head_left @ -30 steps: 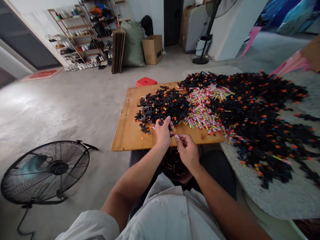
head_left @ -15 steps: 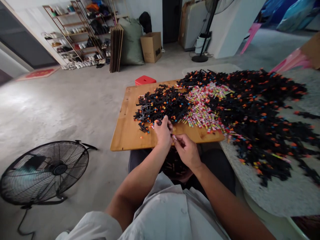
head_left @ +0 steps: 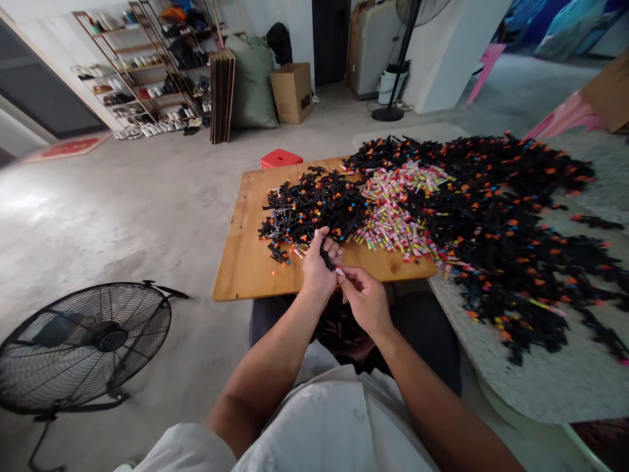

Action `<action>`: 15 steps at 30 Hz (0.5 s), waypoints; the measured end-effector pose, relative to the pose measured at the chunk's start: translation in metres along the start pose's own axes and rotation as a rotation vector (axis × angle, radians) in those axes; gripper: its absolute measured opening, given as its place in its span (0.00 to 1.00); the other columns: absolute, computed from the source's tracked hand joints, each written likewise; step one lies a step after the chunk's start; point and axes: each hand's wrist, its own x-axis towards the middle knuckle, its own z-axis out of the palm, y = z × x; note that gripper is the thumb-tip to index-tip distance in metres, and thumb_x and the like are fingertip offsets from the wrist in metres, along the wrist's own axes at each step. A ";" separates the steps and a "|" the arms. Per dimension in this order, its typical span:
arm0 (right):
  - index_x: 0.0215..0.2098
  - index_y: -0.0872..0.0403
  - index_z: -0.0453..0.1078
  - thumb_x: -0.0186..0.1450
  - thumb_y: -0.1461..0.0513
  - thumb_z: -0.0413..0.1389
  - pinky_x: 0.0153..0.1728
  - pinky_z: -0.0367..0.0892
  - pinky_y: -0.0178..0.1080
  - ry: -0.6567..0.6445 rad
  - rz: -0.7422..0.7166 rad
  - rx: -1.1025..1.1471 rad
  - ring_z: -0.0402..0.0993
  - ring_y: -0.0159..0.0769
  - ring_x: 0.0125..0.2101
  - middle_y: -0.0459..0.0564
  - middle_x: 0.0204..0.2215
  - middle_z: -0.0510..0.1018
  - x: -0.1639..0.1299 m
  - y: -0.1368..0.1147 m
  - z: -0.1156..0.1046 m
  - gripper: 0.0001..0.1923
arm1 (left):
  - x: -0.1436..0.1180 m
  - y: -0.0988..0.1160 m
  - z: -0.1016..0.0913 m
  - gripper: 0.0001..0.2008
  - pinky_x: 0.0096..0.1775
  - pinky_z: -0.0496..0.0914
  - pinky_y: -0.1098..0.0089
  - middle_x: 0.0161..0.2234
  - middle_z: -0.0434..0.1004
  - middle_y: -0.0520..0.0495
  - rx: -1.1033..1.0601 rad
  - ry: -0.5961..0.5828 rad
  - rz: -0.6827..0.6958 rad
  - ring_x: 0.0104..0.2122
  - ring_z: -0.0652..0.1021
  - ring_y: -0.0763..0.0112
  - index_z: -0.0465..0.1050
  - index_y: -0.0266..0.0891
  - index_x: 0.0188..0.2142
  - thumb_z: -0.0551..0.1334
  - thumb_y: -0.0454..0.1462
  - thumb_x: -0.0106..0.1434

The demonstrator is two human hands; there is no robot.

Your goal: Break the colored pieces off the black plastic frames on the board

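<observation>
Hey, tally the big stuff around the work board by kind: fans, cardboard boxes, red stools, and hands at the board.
Black fans: 2, a floor fan and a pedestal fan
Brown cardboard boxes: 1
Red plastic stools: 1
Hands: 2, left hand and right hand, at the wooden board
Total: 6

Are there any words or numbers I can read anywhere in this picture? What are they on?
None can be read.
Cardboard box: a dark mark on its side, too small and blurred to read.
Red floor mat: a pale pattern, perhaps writing, too blurred to tell.
Small colourful pieces on the wooden board: any print is too tiny to read.
The piece in the left hand and the right hand: no lettering shows.
</observation>
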 end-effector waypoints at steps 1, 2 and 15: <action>0.47 0.52 0.78 0.70 0.49 0.60 0.32 0.73 0.39 0.008 0.006 0.002 0.78 0.38 0.28 0.51 0.34 0.84 -0.001 0.000 0.000 0.17 | 0.000 -0.003 0.000 0.17 0.28 0.67 0.75 0.24 0.52 0.56 -0.013 -0.008 0.035 0.22 0.60 0.78 0.68 0.41 0.34 0.67 0.50 0.67; 0.46 0.52 0.79 0.69 0.49 0.60 0.31 0.73 0.39 0.008 0.012 0.004 0.77 0.38 0.27 0.50 0.33 0.83 -0.003 0.000 -0.001 0.17 | -0.001 -0.006 -0.001 0.18 0.29 0.67 0.75 0.24 0.53 0.56 -0.022 -0.021 0.071 0.22 0.61 0.78 0.67 0.41 0.33 0.67 0.51 0.67; 0.44 0.54 0.79 0.67 0.46 0.60 0.27 0.68 0.35 -0.091 0.171 -0.058 0.73 0.34 0.23 0.46 0.24 0.79 -0.003 0.036 -0.059 0.21 | 0.015 0.013 -0.081 0.20 0.53 0.72 0.60 0.50 0.79 0.42 0.675 -0.005 0.370 0.49 0.79 0.61 0.73 0.42 0.55 0.64 0.49 0.68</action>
